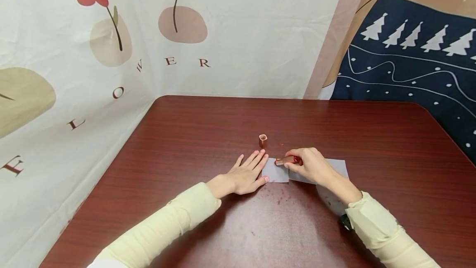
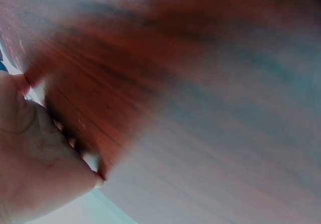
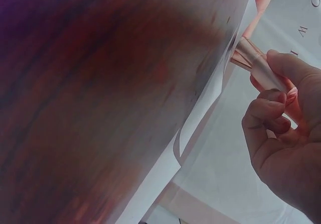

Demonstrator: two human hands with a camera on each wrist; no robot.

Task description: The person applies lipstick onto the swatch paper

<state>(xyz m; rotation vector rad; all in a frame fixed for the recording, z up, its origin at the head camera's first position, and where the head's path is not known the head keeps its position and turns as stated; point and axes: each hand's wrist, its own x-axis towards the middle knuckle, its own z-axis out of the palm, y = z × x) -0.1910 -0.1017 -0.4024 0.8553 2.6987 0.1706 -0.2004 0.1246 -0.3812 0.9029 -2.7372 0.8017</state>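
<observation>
My right hand (image 1: 313, 167) grips a metallic copper-coloured lipstick (image 1: 290, 160) between thumb and fingers, its red tip pointing left at the left grey-white sheet of paper (image 1: 276, 174). The tip appears to touch that sheet. My left hand (image 1: 245, 178) lies flat with spread fingers, fingertips and thumb on the sheet's left edge. Just beyond the left fingertips stands the lipstick's cap (image 1: 262, 140), its hollow end up. In the right wrist view the lipstick tube (image 3: 266, 69) shows in the pinch. The left wrist view catches only part of the left palm (image 2: 45, 163).
A second pale sheet (image 1: 337, 168) lies under and beside the right hand, meeting the first at a seam. Reddish specks (image 1: 280, 197) dot the dark wood table (image 1: 208, 123) in front of the paper. Printed cloth (image 1: 253, 61) hangs behind and to the left.
</observation>
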